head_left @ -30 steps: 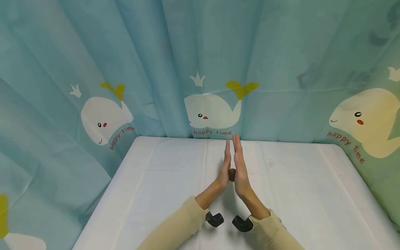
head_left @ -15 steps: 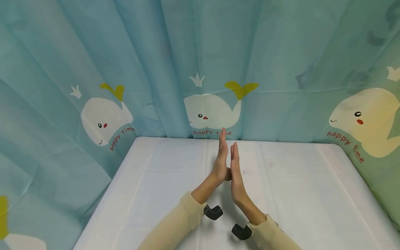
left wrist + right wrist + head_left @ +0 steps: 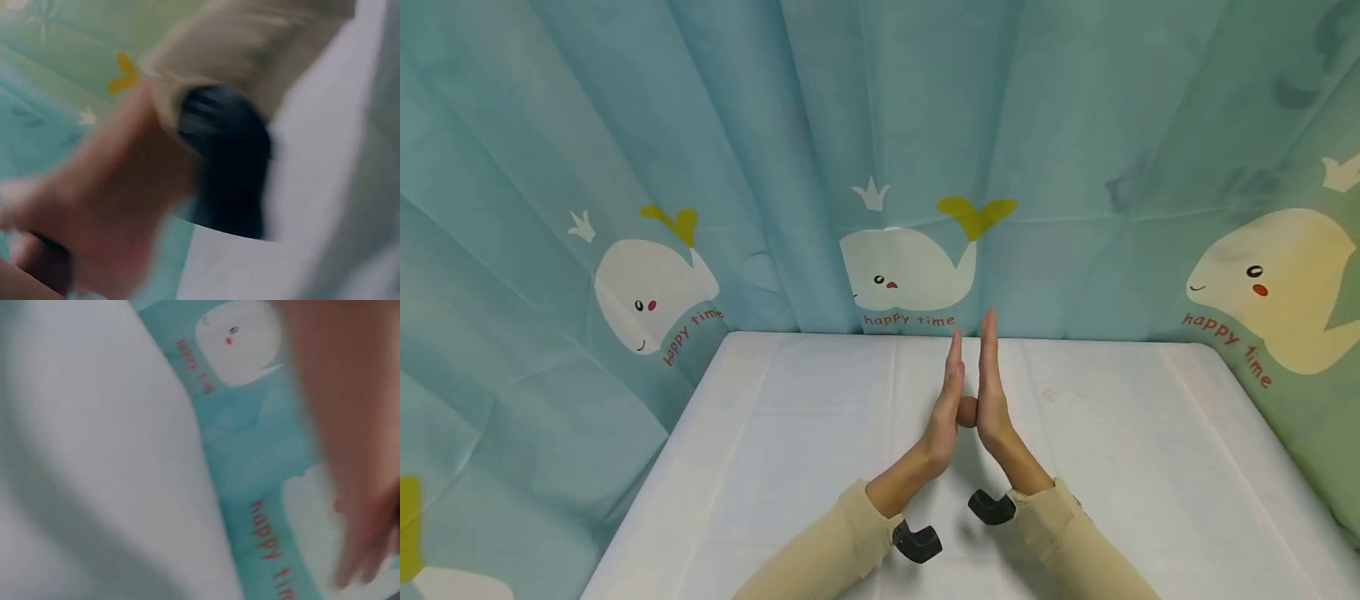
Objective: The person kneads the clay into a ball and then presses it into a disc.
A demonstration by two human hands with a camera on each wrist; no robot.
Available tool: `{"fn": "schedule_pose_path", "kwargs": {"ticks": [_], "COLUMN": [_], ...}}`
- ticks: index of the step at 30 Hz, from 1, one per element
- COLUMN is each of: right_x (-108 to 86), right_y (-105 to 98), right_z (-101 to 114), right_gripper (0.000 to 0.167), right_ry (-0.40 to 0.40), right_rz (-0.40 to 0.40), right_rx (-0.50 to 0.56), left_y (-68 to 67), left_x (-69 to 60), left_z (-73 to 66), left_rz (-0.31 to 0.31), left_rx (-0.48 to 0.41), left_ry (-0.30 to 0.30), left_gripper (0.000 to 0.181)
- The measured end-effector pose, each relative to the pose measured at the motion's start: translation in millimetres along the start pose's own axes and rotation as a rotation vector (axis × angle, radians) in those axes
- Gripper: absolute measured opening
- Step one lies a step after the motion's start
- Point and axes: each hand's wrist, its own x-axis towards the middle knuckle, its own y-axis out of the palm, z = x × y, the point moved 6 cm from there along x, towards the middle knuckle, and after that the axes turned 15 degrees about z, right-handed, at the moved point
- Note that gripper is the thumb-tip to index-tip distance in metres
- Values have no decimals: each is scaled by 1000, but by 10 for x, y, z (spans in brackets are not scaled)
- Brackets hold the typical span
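A small brown ball (image 3: pixel 967 412) sits between my two palms in the head view. My left hand (image 3: pixel 946 410) lies against its left side, fingers straight and pointing away and up. On the other side my right hand (image 3: pixel 992 397) presses with straight fingers, reaching a little farther forward than the left. Both hands are above the table, fingertips apart. In the left wrist view the ball (image 3: pixel 53 265) is a dark blurred shape partly covered by hands. The right wrist view shows only a blurred hand and forearm at its right side; the ball is not clearly visible there.
A white-covered table (image 3: pixel 820 400) lies beneath the hands. Behind and beside it hangs a blue-green curtain (image 3: pixel 1075 125) printed with whales. Black curved wrist devices (image 3: pixel 917 542) project from the cuffs of both beige sleeves (image 3: pixel 842 542).
The hands slide past each other: the left went forward and then back, the right back and then forward. Both hands and the ball now stand slightly farther right.
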Motion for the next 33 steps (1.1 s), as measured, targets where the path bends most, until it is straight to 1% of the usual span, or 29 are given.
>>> {"fn": "schedule_pose_path", "kwargs": {"ticks": [2,5,7,8,10,12,14,16,18,20,21,23,25,26,28,30,31,33], "right_x": [-45,-166,-237,-259,-274,-251,-207,-153,-102,-70,-67,-99,-166,-210,-289,-327,-331,-301], "right_y": [34,169,265,304,345,336,281,190,90,13,-8,8,99,165,305,410,439,441], "right_z": [-85,-157,-137,-101,-5,100,181,197,162,91,43,-34,-88,-96,-60,49,118,250], "right_gripper": [53,54,54,54,54,54,55,55,54,53,53,54,55,55,55,55,54,54], "right_ry": [10,24,27,15,-10,-25,-35,-5,34,56,72,76,66,59,29,-26,-52,-84], "right_rz": [16,50,69,76,85,82,71,44,14,-10,-19,-11,5,14,32,51,59,66], "right_rx": [15,55,98,116,134,127,115,106,119,133,131,140,142,151,157,145,139,112], "left_y": [-2,-70,-156,-201,-271,-283,-227,-134,-43,17,37,53,21,-15,-118,-237,-281,-315], "left_x": [13,54,96,111,131,121,90,51,24,13,12,28,61,81,117,143,148,135], "left_z": [-60,-125,-102,-70,32,154,239,265,213,113,51,-61,-153,-183,-189,-150,-110,-15], "left_rz": [-10,-36,-73,-92,-118,-119,-91,-59,-31,-17,-9,12,13,6,-31,-70,-82,-91], "left_rx": [28,146,211,223,215,153,99,61,44,22,18,33,74,102,142,165,162,134], "left_ry": [21,35,19,6,-33,-78,-93,-104,-91,-61,-50,-21,7,19,16,-5,-27,-66], "left_gripper": [62,66,69,70,71,69,66,63,62,62,63,64,66,67,67,66,66,67]}}
